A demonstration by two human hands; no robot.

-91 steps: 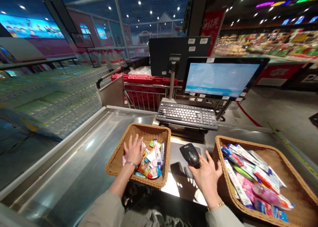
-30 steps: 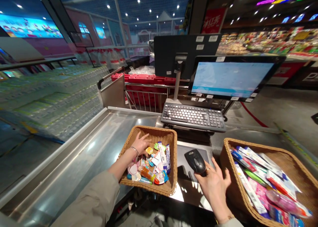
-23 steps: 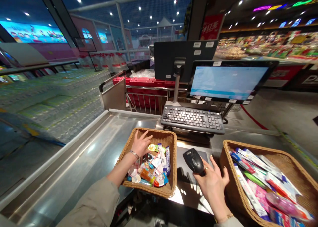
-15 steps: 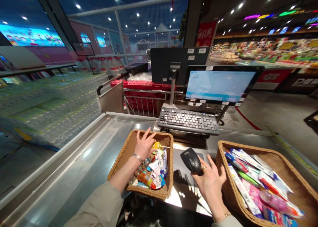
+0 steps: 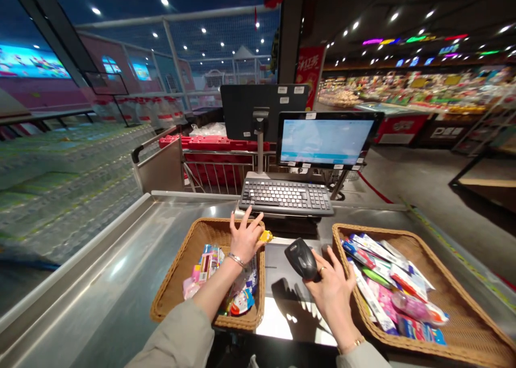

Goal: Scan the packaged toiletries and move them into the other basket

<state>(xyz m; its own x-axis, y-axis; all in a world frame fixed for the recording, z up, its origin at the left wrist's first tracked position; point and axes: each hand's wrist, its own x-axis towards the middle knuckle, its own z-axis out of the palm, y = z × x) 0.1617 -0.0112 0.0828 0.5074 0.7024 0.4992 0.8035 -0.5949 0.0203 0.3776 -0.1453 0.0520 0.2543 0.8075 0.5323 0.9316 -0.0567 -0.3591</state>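
My left hand (image 5: 245, 243) is over the right side of the left wicker basket (image 5: 171, 274). Its thumb and a finger pinch a small yellow-wrapped item (image 5: 266, 236) at the basket's rim, while the other fingers spread out. Mixed small packets (image 5: 210, 261) lie in that basket, partly hidden by my forearm. My right hand (image 5: 334, 290) grips a black handheld barcode scanner (image 5: 301, 258), whose head points left toward the yellow item. The scanner is above the counter, between the two baskets.
On the right stands a second wicker basket (image 5: 463, 309) with toothbrush and toothpaste packs (image 5: 407, 282). A keyboard (image 5: 287, 195) and a lit monitor (image 5: 325, 141) are beyond my hands. The metal counter's raised edge (image 5: 76, 250) runs along the left.
The view has turned right. My left hand has brought the yellow item from inside the basket to its right rim, nearer the scanner. My right hand still holds the scanner.
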